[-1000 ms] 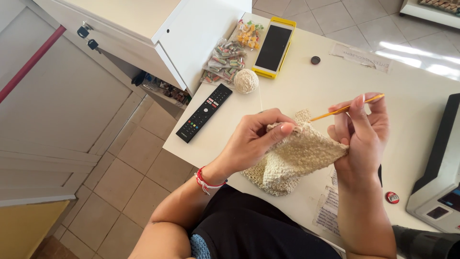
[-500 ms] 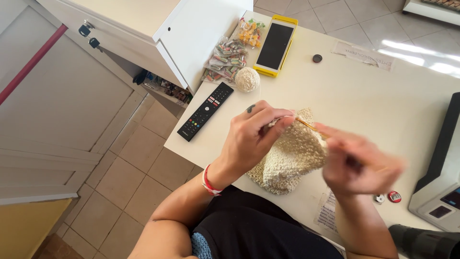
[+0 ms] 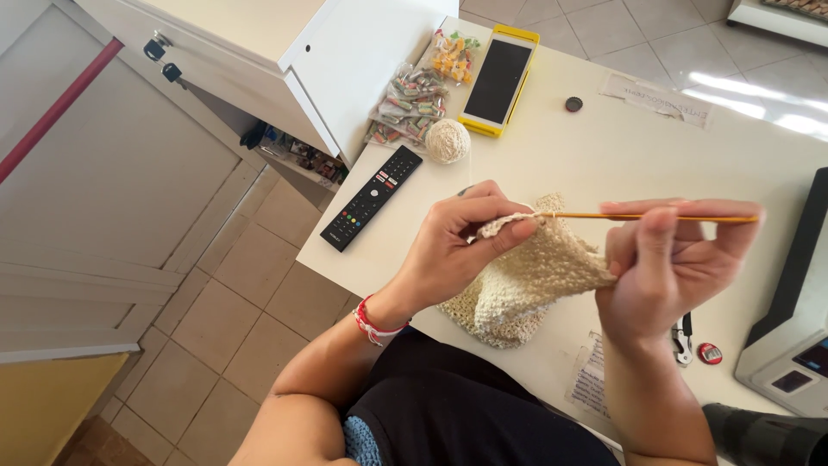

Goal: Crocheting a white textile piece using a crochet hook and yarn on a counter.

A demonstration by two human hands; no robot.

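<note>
My left hand [image 3: 457, 246] pinches the top edge of a cream crocheted piece [image 3: 526, 280] that hangs over the white table [image 3: 604, 147]. A red cord bracelet sits on that wrist. My right hand [image 3: 668, 263] grips a thin orange crochet hook [image 3: 655, 217], held level with its tip at the fabric edge by my left fingers. A ball of cream yarn [image 3: 448, 141] lies on the table beyond my left hand.
A black remote control [image 3: 373, 198] lies near the table's left edge. A phone in a yellow case [image 3: 498, 79] and bags of wrapped sweets [image 3: 410, 99] sit at the back. A grey device with a screen [image 3: 798, 328] stands at the right. Tiled floor lies below left.
My right hand swung down and back up, and the hook went from pointing up to the right to lying level, its tip at the fabric edge. My left hand kept its pinch.
</note>
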